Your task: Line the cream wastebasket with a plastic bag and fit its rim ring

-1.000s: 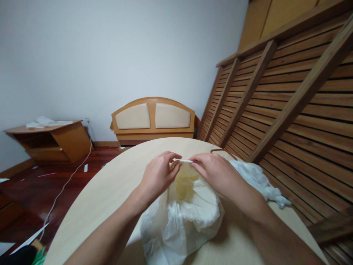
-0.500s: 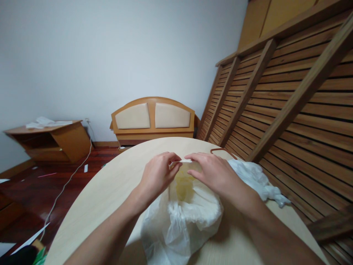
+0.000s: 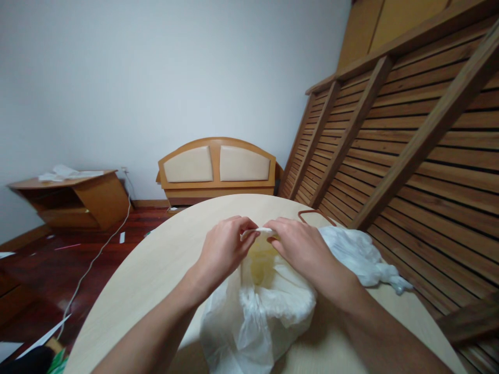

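A thin white plastic bag (image 3: 249, 332) stands on the table, its sides crumpled and partly see-through. Yellow shows inside it, perhaps the wall of a container, but I cannot make out which kind. At the bag's far side a white rim is raised, and the bag's edge lies along it. My left hand (image 3: 228, 244) pinches this edge between thumb and fingers. Close beside it on the right, my right hand (image 3: 298, 244) has its fingers over the same edge and its thumb below. The fingertips partly hide the rim.
The round pale table (image 3: 156, 270) carries a second white plastic bag (image 3: 358, 254), bunched up, and a brown bent rod (image 3: 312, 212). Slatted wood (image 3: 390, 171) leans close on the right. A white cable (image 3: 93, 257) crosses the floor near a low cabinet (image 3: 93, 202).
My right hand has shifted slightly left, and its thumb and fingers have closed on the bag's edge. My left hand keeps its pinch in nearly the same place.
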`<state>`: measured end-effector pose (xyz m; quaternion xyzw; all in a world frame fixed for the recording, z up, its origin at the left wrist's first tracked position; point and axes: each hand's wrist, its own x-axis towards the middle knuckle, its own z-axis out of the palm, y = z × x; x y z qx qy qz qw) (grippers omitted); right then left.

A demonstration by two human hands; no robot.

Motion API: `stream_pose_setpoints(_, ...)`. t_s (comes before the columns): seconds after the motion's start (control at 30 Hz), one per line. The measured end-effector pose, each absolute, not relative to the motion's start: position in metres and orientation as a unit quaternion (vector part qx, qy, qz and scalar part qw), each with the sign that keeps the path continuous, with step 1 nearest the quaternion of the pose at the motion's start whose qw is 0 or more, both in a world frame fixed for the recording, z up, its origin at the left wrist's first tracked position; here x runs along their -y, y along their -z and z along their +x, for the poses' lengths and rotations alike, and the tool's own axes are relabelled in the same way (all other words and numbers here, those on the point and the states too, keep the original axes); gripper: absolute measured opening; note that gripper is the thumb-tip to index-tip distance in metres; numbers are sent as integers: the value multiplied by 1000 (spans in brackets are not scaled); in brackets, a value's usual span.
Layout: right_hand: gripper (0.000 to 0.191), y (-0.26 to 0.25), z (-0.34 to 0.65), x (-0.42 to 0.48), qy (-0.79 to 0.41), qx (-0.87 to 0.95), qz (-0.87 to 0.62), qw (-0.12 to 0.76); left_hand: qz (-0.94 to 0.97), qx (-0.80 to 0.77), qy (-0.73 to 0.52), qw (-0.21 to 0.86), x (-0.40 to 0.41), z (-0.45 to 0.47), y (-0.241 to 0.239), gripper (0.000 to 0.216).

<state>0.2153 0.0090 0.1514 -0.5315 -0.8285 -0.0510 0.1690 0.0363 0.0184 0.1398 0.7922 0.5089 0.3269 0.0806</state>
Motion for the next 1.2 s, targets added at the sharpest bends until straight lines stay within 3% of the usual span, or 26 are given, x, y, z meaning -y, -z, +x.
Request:
stream_pose_setpoints(0.13,22,-152,221,-8,41,831,-529,170,789,-514,-326,79,-19,35,-139,15)
stream_pose_setpoints(0.27,36,-149,234,-11,51,825,-521,213,781,-532,-318,79,-20,34,-139,14)
stream_pose_setpoints(0.43,17,-153,232,-11,53,814,-546,192,776,-546,-306,81,-17,34,-141,12)
stream_pose_setpoints(0.63,18,-153,220,-11,66,814,-542,200,796,-505,-325,75,-10,33,-143,20)
stream_pose_setpoints(0.73,20,-148,220,-14,39,825,-518,224,799,-501,-323,73,-10,34,-142,11)
stream_pose_setpoints(0.93,47,-143,231,-11,37,816,-508,274,780,-542,-309,59,-14,34,-141,9)
stream_pose_setpoints(1.13,25,-144,232,-8,15,806,-561,186,764,-575,-289,48,-12,33,-145,10)
stream_pose_setpoints(1.2,26,-143,229,-10,24,805,-567,173,761,-583,-279,50,-10,32,-146,10)
